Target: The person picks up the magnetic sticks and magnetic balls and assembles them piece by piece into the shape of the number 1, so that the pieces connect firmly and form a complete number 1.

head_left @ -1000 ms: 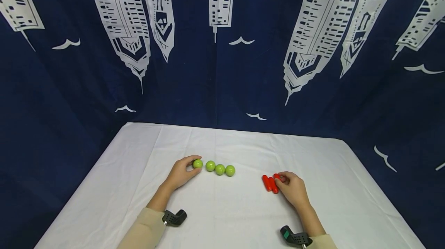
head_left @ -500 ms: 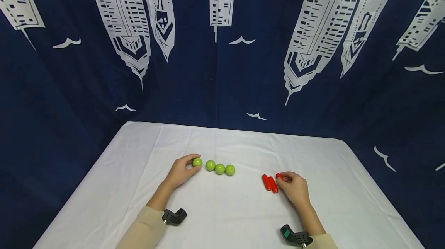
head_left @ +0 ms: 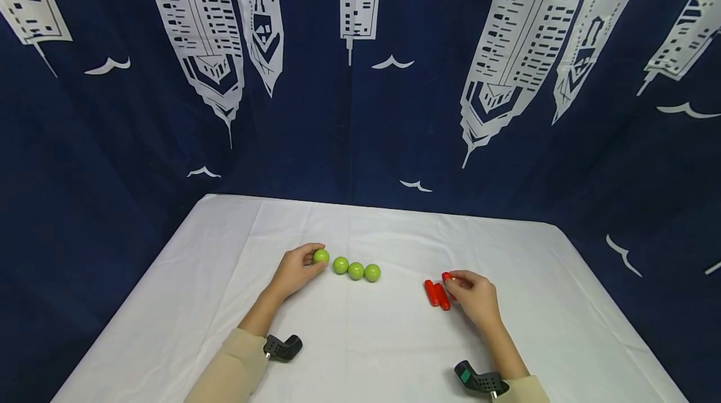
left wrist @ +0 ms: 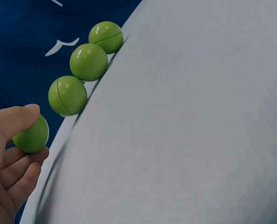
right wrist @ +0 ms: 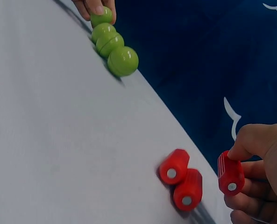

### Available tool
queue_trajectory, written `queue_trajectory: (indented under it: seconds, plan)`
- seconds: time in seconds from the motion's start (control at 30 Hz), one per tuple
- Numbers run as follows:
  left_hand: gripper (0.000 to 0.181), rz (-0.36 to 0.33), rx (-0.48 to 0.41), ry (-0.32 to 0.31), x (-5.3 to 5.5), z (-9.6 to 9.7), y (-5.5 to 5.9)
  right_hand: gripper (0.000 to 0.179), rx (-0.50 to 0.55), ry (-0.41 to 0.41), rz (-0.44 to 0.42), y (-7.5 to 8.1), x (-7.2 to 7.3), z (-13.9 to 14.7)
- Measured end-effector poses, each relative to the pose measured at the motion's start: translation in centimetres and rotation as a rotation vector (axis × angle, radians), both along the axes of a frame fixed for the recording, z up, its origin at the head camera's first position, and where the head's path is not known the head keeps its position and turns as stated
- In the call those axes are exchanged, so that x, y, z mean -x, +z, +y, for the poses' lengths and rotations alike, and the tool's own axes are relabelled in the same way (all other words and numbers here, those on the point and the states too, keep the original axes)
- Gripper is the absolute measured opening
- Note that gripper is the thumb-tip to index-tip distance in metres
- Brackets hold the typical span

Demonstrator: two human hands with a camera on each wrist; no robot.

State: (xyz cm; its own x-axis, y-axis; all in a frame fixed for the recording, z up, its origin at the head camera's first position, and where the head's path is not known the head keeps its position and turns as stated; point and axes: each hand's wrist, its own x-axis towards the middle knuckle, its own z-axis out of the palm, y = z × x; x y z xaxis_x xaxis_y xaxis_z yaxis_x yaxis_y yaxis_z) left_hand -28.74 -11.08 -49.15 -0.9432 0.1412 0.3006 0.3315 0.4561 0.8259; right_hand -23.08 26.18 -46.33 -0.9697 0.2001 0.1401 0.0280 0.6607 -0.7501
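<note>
My left hand (head_left: 295, 270) pinches a glossy green ball (head_left: 321, 256) between thumb and fingers, at the left end of a row of three more green balls (head_left: 356, 271). In the left wrist view the held ball (left wrist: 34, 136) sits apart from the nearest ball (left wrist: 67, 95), which has a seam around it. My right hand (head_left: 477, 296) grips a short red rod (right wrist: 230, 173) with a small silvery disc in its end. Two similar red rods (right wrist: 174, 166) lie side by side just left of it, on the white cloth.
A white cloth (head_left: 349, 340) covers the table, with its far edge behind the balls. Beyond hangs a dark blue curtain (head_left: 349, 127) printed with white buildings and birds. Each wrist carries a black camera mount (head_left: 283, 348).
The red rod in my right hand has come away from the two lying rods and been lifted. My left hand has raised its green ball slightly. The other balls and rods stay put.
</note>
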Motion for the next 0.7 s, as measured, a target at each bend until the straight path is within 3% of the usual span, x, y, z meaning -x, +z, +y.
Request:
queue_trajectory:
  seconds: [0.3,0.53,0.7]
  plan:
    - [0.038,-0.005,0.035,0.0,-0.4,0.8,1.8,0.024,0.079,0.036,0.014,1.1,-0.2,-1.2]
    - [0.038,-0.02,-0.006,-0.029,-0.4,1.6,2.3,0.024,0.103,0.045,0.003,1.4,-0.5,-2.6]
    - [0.039,-0.037,-0.016,-0.043,-0.5,2.0,2.6,0.023,0.181,0.068,-0.003,1.4,-0.4,-3.7]
